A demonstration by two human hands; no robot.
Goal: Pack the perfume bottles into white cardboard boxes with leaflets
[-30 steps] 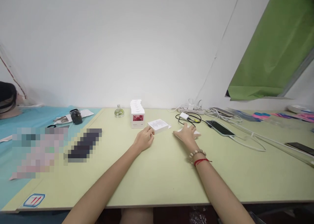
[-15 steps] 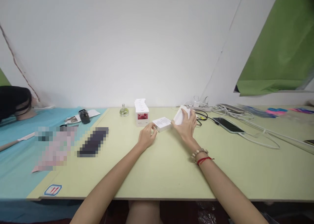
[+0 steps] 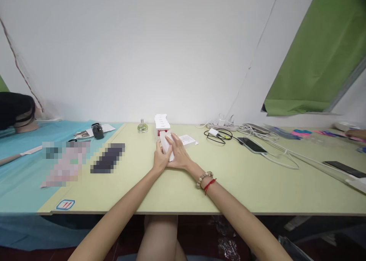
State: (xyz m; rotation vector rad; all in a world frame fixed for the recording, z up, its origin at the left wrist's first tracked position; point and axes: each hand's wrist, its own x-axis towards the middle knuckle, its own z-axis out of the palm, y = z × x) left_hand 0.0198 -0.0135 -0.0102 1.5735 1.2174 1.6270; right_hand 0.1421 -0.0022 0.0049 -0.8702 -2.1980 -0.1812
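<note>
Both my hands meet at the middle of the pale green table (image 3: pixel 234 184). My left hand (image 3: pixel 160 160) and my right hand (image 3: pixel 177 154) are closed together on a small white box (image 3: pixel 165 143), held tilted just above the tabletop. Right behind it stands a row of white boxes (image 3: pixel 160 123), the front one with a pink picture. A flat white leaflet or box (image 3: pixel 187 140) lies just right of my hands. My right wrist wears a bead bracelet and a red string.
A small green perfume bottle (image 3: pixel 142 127) stands left of the boxes. Cables and a power strip (image 3: pixel 221 128), a phone (image 3: pixel 252 144) on charge and another phone (image 3: pixel 341 167) lie to the right. A dark jar (image 3: pixel 97 131) and papers sit on the blue cloth at left.
My right hand picked up a white piece from the right and brought it left. Both hands came together on the white box in front of the row.
</note>
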